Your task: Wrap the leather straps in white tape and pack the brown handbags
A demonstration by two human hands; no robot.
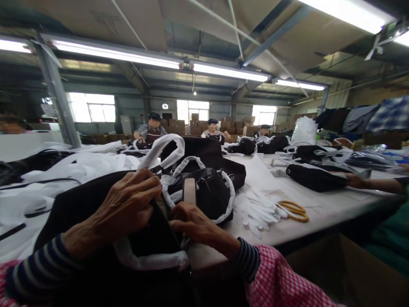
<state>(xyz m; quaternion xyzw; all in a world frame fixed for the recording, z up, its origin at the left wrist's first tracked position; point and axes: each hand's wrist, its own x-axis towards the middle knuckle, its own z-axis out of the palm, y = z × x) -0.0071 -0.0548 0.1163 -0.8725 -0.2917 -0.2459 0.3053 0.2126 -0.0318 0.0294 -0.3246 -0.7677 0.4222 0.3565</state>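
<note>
A black bag (150, 238) stands in front of me, with a handle (150, 261) wrapped in white paper hanging on its near side. My left hand (128, 207) is closed on the bag's upper edge, its fingers curled near another white-wrapped handle (172, 147) that loops upward. At the right side of the opening, my right hand (194, 224) pinches the bag's edge between thumb and fingers. The inside of the bag is dark and mostly hidden. Just beyond my hands lies another black bag (212, 194) with white-wrapped handles and a pale beige tab (189, 191).
White paper strips (255, 211) and a pair of yellow-handled scissors (293, 211) lie on the table (329, 209) to the right. White wrapping (86, 166) is heaped at left. At right a co-worker's hand (356, 181) touches a black bag (316, 177). Several people work across the table.
</note>
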